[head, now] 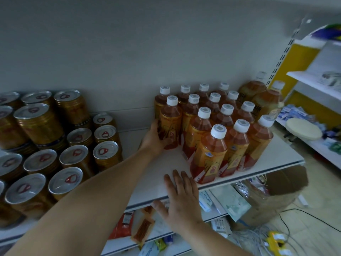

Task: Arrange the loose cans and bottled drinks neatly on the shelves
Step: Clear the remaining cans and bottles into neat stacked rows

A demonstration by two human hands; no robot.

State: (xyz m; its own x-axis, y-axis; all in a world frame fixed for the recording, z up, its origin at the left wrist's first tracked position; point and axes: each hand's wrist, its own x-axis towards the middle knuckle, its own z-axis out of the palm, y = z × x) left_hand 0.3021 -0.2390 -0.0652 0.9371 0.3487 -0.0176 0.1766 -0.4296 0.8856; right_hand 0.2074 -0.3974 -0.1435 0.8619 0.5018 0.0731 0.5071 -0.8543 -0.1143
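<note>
At the shelf's (166, 185) front edge the right hand (181, 198) lies flat, fingers spread, gripping nothing, just beside the nearest bottle (210, 154) of the bottled drinks — a tight block toward the right end. Farther in, the left hand (154, 138) is clamped around a bottle on the block's left side (170, 122). Gold cans (73, 156) crowd the left end, some stacked near the back.

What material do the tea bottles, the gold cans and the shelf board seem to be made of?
Tea bottles: probably clear plastic, since the amber liquid shows through; white ribbed caps, glossy printed labels.
Gold cans: metal, most likely; shiny silver tops with red pull rings.
Shelf board: smooth and white, perhaps painted metal; I cannot tell for sure.
</note>
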